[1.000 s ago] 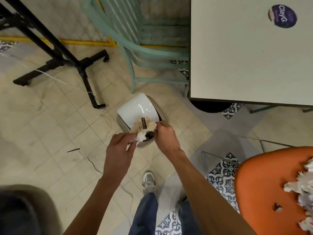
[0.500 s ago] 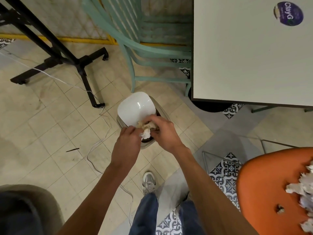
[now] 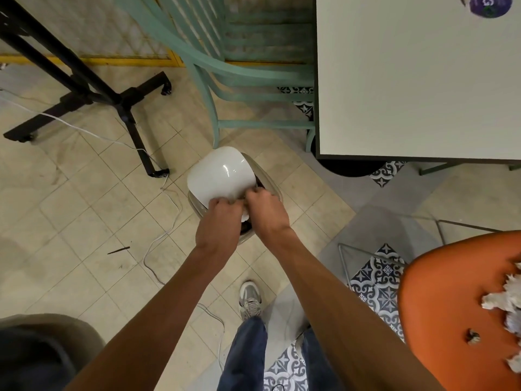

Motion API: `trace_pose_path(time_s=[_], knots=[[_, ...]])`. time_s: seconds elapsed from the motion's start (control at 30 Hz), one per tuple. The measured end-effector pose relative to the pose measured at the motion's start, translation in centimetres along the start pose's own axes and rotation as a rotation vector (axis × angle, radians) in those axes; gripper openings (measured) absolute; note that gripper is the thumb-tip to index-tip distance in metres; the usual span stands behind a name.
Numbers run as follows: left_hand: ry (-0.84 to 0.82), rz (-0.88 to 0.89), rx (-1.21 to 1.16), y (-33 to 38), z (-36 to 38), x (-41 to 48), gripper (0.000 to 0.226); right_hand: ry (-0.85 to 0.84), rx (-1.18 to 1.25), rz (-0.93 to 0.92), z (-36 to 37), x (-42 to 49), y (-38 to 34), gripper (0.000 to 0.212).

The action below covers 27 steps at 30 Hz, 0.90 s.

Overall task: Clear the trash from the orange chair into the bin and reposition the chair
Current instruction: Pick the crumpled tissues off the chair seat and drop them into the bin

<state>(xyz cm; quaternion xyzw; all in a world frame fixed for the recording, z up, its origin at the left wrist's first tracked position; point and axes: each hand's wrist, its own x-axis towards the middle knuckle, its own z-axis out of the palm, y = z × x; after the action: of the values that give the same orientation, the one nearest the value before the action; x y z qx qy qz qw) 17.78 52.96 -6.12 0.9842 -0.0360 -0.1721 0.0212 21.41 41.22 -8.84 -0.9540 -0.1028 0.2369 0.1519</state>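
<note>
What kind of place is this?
Probably a cafe or casual eating spot, though that's a guess: a white table with a green chair beside it, an orange chair, and patterned floor tiles.

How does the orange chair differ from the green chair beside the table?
The orange chair has a smooth solid seat; the green chair is made of slats. The orange chair stands on thin wire legs, the green chair on thicker painted legs. Crumpled paper lies on the orange chair; none shows on the green chair. Both stand on the tiled floor.
</note>
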Motion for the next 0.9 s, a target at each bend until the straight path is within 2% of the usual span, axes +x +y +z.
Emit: trace_pose_path(time_s=[0.13, 0.2, 0.33, 0.5, 0.6, 0.83, 0.9], knots=[[-0.057, 0.066, 0.278, 0.6, 0.1, 2.0, 0.015, -0.018, 0.071, -0.036, 1.5, 1.7, 0.0, 0.045], [-0.084, 0.117, 0.398, 0.9, 0.3, 2.5, 0.017, -0.043, 0.042, -0.057, 2.1, 2.2, 0.0, 0.048], [-0.117, 0.164, 0.518, 1.0, 1.3, 3.0, 0.02, -0.046, 0.11, 0.026, 2.1, 2.4, 0.5, 0.063], [-0.198, 0.16, 0.455, 0.5, 3.1, 2.9, 0.033, -0.053, 0.08, 0.022, 2.5, 2.0, 0.8, 0.075], [-0.232, 0.138, 0.355, 0.1, 4.2, 2.5, 0.047, -0.067, 0.029, 0.005, 3.0, 1.4, 1.0, 0.075], [-0.147, 0.19, 0.339, -0.1, 4.7, 1.3, 0.04, -0.076, 0.026, -0.051, 3.2, 0.3, 1.3, 0.088], [-0.137, 0.208, 0.297, 0.0, 4.4, 0.9, 0.039, -0.043, 0.034, -0.078, 3.0, -0.3, 1.4, 0.083]])
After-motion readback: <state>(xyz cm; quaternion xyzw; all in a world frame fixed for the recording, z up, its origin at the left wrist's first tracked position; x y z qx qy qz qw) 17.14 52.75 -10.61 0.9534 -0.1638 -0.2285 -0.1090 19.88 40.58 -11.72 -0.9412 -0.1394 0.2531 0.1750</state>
